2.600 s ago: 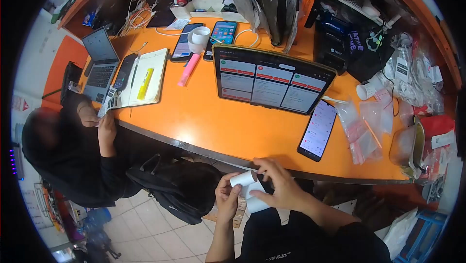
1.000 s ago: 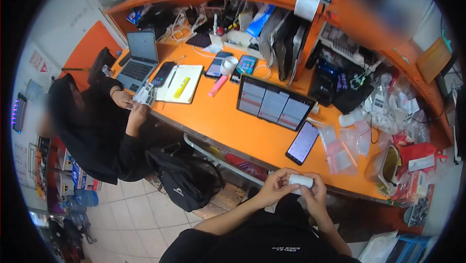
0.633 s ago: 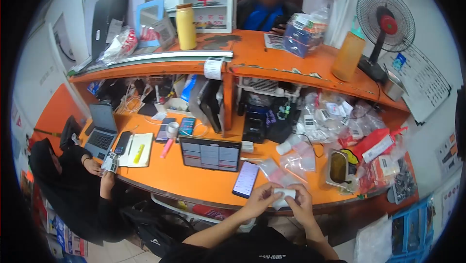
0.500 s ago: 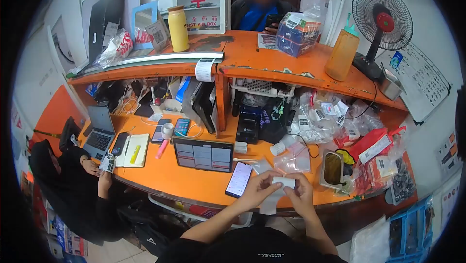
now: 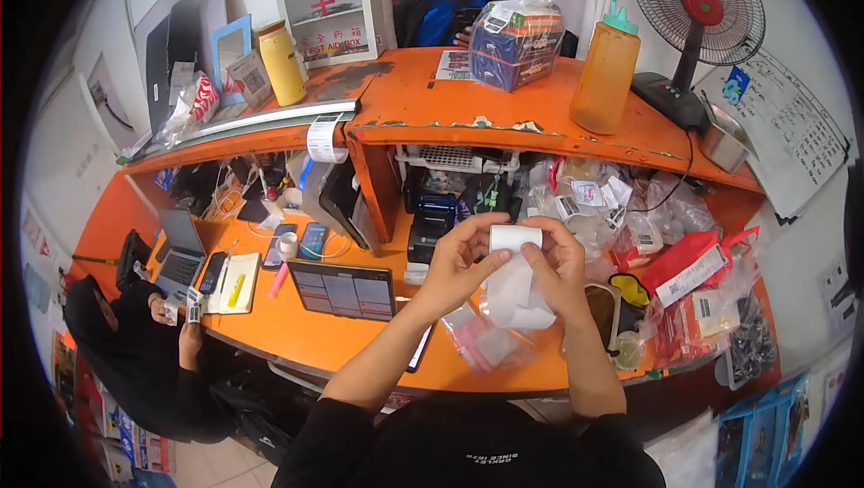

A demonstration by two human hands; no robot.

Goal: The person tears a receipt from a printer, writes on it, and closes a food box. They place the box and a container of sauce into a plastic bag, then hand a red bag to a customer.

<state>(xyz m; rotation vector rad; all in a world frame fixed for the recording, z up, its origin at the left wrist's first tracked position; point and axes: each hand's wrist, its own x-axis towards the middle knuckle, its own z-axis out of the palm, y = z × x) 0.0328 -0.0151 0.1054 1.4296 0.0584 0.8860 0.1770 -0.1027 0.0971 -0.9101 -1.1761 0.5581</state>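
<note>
In the head view, a white paper roll [image 5: 516, 237] is held up in front of me, with a loose strip of its paper [image 5: 519, 294] hanging below and curling. My left hand [image 5: 465, 265] grips the roll's left end, thumb across its lower edge. The right end is gripped by my right hand [image 5: 559, 265], thumb pressed on the paper. Beneath the strip lies clear plastic packaging [image 5: 486, 344] on the orange desk. A tablet [image 5: 343, 289] stands left of my hands, and a phone [image 5: 420, 350] is partly hidden by my left forearm.
A dark label printer [image 5: 434, 234] stands behind my left hand. Plastic bags, a red bag [image 5: 688, 276] and a tray fill the right side. A co-worker [image 5: 117, 357] holds small items at the left, near a laptop [image 5: 183, 263]. Another person stands beyond the orange counter [image 5: 405, 92].
Both hands have raised the roll upward, away from the desk edge. More of the paper strip hangs in view. The camera view has shifted, and the co-worker's hands have moved slightly.
</note>
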